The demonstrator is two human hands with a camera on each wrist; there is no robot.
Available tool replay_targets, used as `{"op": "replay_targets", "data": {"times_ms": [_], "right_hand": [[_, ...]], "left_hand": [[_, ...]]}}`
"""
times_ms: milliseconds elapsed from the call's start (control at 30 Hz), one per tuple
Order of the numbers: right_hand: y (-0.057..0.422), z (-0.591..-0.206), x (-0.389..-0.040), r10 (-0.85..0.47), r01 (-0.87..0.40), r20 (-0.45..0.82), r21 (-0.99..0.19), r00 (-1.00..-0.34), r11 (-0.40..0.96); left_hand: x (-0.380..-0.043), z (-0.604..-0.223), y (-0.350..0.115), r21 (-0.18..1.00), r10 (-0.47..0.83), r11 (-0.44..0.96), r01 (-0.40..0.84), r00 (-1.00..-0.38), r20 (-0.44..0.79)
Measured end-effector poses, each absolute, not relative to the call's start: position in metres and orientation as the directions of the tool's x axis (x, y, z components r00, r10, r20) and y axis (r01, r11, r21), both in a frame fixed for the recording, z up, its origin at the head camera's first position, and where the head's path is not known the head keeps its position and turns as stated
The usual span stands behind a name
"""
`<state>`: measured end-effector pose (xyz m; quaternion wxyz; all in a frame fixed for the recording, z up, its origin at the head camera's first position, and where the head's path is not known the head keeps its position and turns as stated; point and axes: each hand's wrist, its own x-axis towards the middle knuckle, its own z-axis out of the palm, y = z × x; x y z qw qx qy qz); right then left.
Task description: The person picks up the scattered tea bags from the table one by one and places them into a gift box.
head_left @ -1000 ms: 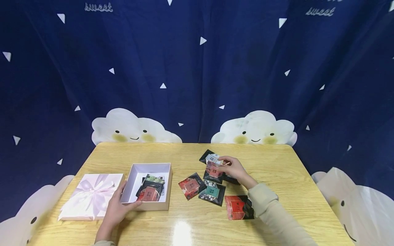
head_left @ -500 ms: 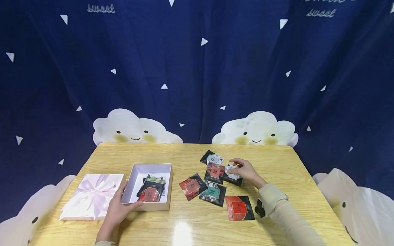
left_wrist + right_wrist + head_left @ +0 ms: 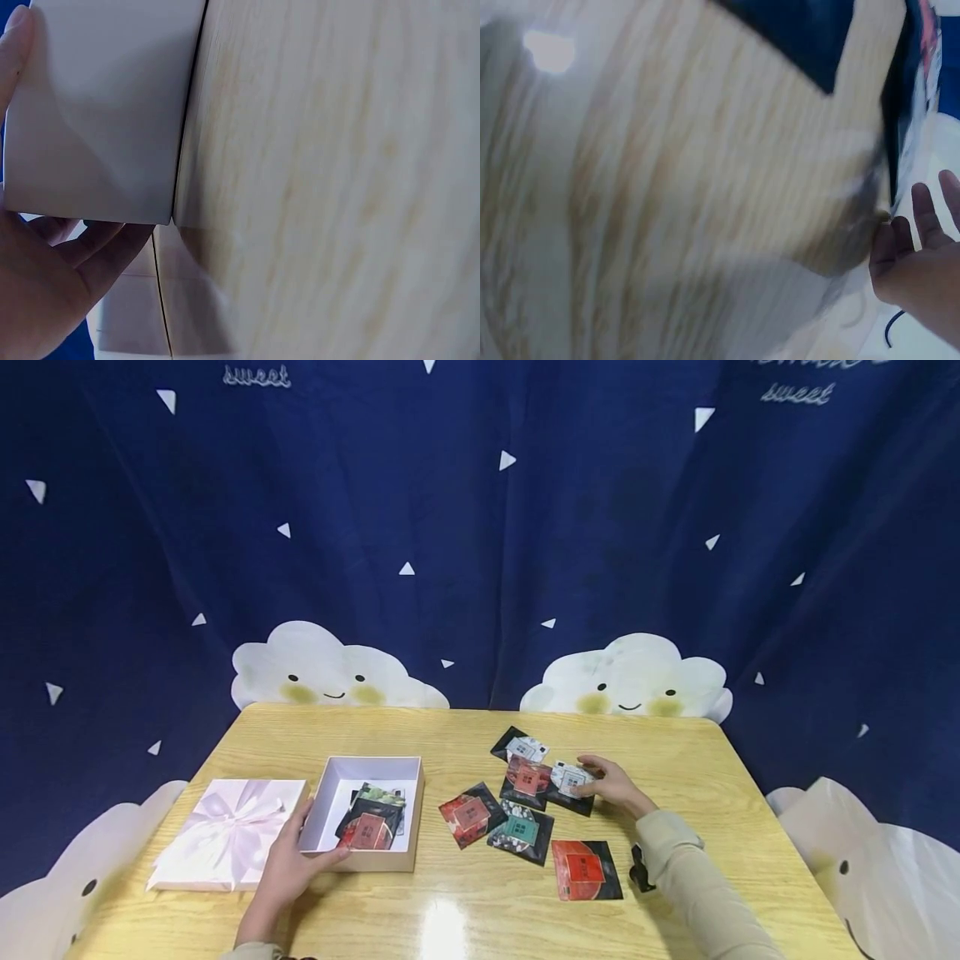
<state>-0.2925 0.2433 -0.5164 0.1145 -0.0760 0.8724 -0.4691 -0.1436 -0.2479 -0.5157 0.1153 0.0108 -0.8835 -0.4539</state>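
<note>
My left hand grips the near left corner of an open white box. Its thumb lies along the front wall, and its fingers run down the left side, as the box's plain wall shows in the left wrist view. Inside the box, a black and red sachet lies on top of other sachets. My right hand reaches in from the right, fingers apart, with the thumb over a black and white sachet and the fingertips right at its edge. That sachet lies flat beside a dark red sachet.
A white lid with a pink ribbon bow sits left of the box. Several more sachets lie mid-table: a red one, one with a green label, a grey-white one at the back and a bright red one in front.
My right hand has moved right, from over the back sachets to the right edge of the black and white one, which now shows. The left hand stays on the box.
</note>
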Motion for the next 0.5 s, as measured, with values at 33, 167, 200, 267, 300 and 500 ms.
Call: {"op": "replay_targets", "data": {"times_ms": [33,167,200,267,300,500], "right_hand": [[0.2452,-0.5175,-0.2928,-0.233,-0.023,-0.133,-0.824,-0.963,0.566],[0.2498,-0.5193,-0.2926,-0.190,-0.020,-0.128,-0.776,-0.973,0.630],[0.2504,-0.5196,-0.2923,-0.185,-0.024,-0.124,-0.768,-0.975,0.640],[0.2508,-0.5195,-0.2915,-0.177,-0.038,-0.106,-0.750,-0.979,0.661],[0.2510,-0.5194,-0.2912,-0.173,-0.042,-0.100,-0.740,-0.980,0.671],[0.2499,-0.5209,-0.2908,-0.106,-0.008,-0.093,-0.716,-0.990,0.698]], "left_hand": [[-0.1433,-0.5157,-0.2478,0.804,-0.123,0.589,0.088,-0.973,0.197],[-0.1423,-0.5146,-0.2473,0.803,-0.121,0.589,0.095,-0.972,0.204],[-0.1422,-0.5141,-0.2472,0.802,-0.122,0.590,0.094,-0.971,0.204],[-0.1420,-0.5134,-0.2471,0.803,-0.124,0.589,0.090,-0.972,0.200],[-0.1419,-0.5132,-0.2472,0.803,-0.125,0.590,0.088,-0.972,0.199],[-0.1419,-0.5126,-0.2471,0.807,-0.126,0.584,0.084,-0.973,0.192]]}}
